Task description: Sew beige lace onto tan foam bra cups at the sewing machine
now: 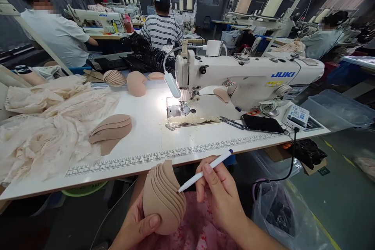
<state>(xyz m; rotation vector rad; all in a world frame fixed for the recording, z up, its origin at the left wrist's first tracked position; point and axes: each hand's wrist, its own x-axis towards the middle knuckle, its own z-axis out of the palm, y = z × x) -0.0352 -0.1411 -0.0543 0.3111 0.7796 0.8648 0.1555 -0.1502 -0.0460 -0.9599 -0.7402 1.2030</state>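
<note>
Head view, left fingers grasping foam cups, right fingers pinching pen against them.

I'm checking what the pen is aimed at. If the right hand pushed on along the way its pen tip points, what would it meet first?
Probably the stack of foam cups in the left hand: the right hand's pen tip already sits at the stack's edge.
</note>
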